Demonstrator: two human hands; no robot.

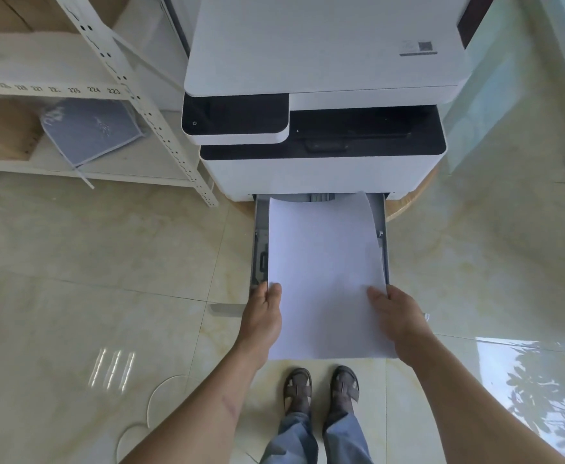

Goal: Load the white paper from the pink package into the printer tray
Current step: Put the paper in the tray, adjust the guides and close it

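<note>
Left hand [263, 316] clamped on the left edge of the white paper stack [324, 279], thumb on top, fingers hidden beneath. Right hand [395, 318] gripping the right edge the same way, thumb lying across the sheet. Stack held between both hands, its near end overhanging toward the body, its far end reaching forward into the pulled-out printer tray [385, 236], far right corner curling up a little.

Step in hand, by the look of it: feeding the sheets into the tray, insertion part done. Next move likely calls for lowering the near end flat, sliding the stack forward and square between the tray walls, then letting go and pushing the tray home.

Ahead of the hands, the white printer [324, 175] with dark control panel [234, 118]; power symbol legible there. Label with a QR code [418, 48] on the lid, text too small to read. Left of the hands, shelf rack [160, 128] with number strip reading 225, 224, 223. No pink package visible.
</note>
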